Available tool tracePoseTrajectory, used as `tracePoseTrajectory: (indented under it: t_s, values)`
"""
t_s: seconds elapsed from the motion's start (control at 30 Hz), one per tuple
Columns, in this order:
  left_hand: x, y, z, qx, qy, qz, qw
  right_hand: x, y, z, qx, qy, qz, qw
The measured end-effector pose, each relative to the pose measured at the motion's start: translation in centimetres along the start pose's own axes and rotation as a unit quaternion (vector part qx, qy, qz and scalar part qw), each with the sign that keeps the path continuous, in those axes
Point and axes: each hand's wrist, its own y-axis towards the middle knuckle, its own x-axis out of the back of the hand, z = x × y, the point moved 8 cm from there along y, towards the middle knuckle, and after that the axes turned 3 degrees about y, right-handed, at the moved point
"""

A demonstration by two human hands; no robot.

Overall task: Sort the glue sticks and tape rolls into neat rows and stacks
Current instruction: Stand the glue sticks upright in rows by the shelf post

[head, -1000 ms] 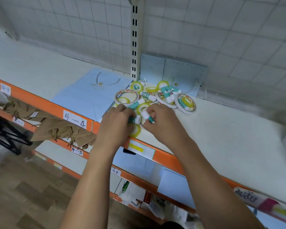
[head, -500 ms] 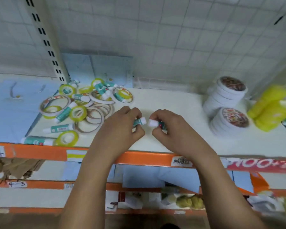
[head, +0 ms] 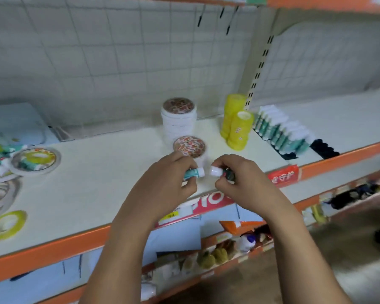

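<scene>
Both hands have swung right along the shelf (head: pixel 108 172), leaving the loose pile (head: pixel 31 160) behind. The left hand (head: pixel 162 185) pinches a glue stick (head: pixel 192 174), the right hand (head: pixel 244 183) a second stick (head: pixel 216 171), caps nearly touching. The sorted row (head: pixel 281 132) waits further right, past the yellow tape stacks (head: pixel 237 128), with the grid wall (head: pixel 119 62) behind.

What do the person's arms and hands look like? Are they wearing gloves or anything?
No gloves. The left hand and the right hand are both bare, and no ring shows on the fingers in view. The left forearm and the right forearm are bare too, right down to the bottom edge of the picture: no sleeves, no watch, no bracelet.
</scene>
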Motion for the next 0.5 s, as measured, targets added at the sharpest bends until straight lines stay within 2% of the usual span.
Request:
tracePoseTrajectory:
  t_s: [0.23, 0.5]
  values:
    - [-6.7, 6.8, -7.9, -0.03, -0.018, 0.027, 0.999, 7.3, -2.0, -9.6, -0.022, -0.01, -0.019, 1.0]
    - [-14.0, 12.6, -12.2, 0.014, 0.008, 0.053, 0.998, 12.3, -2.8, -19.0, -0.036, -0.009, -0.01, 0.999]
